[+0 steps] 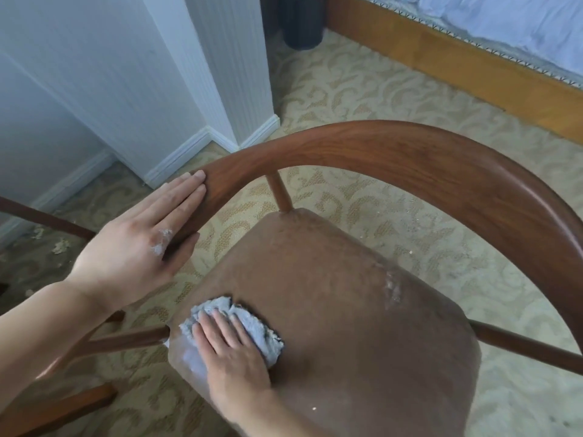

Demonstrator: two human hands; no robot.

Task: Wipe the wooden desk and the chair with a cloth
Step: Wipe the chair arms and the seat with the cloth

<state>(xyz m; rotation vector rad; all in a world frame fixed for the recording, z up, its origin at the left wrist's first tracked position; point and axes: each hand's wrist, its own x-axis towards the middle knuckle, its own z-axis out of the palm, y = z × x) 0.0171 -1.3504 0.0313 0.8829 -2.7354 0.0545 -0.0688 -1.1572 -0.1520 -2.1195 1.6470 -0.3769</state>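
Head view: the chair [378,146] fills the middle, its curved wooden rail arching over a brown padded seat [347,326]. The left hand [142,238] lies flat on the rail's left end, fingers straight and together, gripping nothing; white smears sit on one knuckle. The right hand [230,348] presses a crumpled blue-grey cloth [255,329] onto the seat near its left edge, fingers spread and nearly straight on top of it, not curled round it. The cloth shows beyond the fingertips and on both sides of the hand. A whitish streak [392,288] marks the seat well to the right of the cloth. Under the chair lies a patterned carpet [347,89], with pale crumbs [60,246] at the left near the white wall [94,74]. At top stand a dark bin [301,23] and a bed [441,67] with a wooden frame.
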